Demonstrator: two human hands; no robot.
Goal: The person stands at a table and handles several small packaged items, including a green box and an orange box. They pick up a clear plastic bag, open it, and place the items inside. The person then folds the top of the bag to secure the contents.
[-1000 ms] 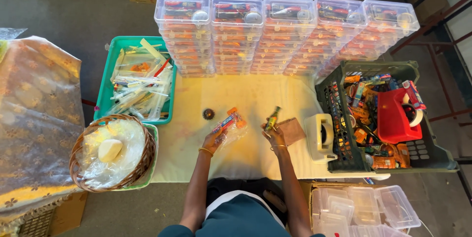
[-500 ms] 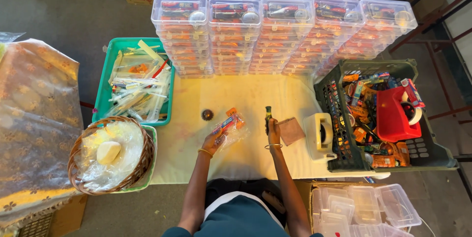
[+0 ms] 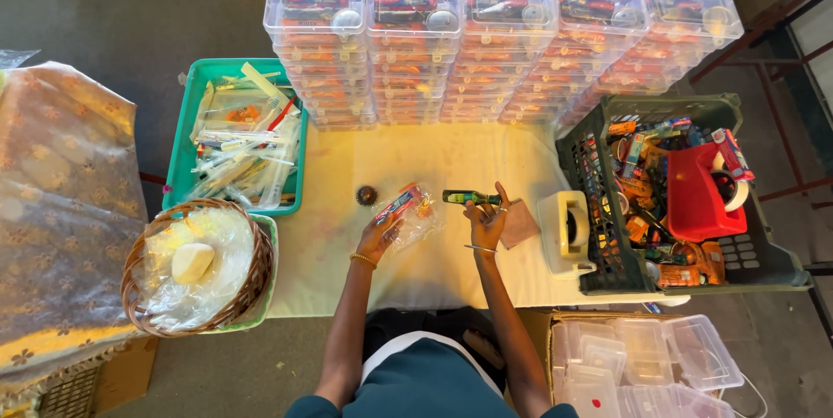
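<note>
A table (image 3: 451, 271) covered with a pale yellow cloth is seen from above. Along its far edge, five stacks of clear lidded boxes (image 3: 503, 54) are lined up side by side. At the right end a dark green crate (image 3: 764, 266) is filled with small packaged items and a red container (image 3: 698, 201). At the left a teal tray (image 3: 186, 140) is loaded with long wrapped items, and just in front of it a wicker basket (image 3: 139, 253) lined with clear plastic is set. A cream tape dispenser (image 3: 564, 231) is placed just beside the crate. A clear plastic bag (image 3: 415, 214) holding a colourful packet is gripped by the closed fingers of the left hand (image 3: 379, 240), slightly left of the table's middle. A small green bottle (image 3: 468, 198) is pinched horizontally by the right hand (image 3: 488, 220), its tip directed toward the bag. A brown square pad (image 3: 523, 223) lies partly under the right hand. A small dark round object (image 3: 367, 195) rests near the bag.
</note>
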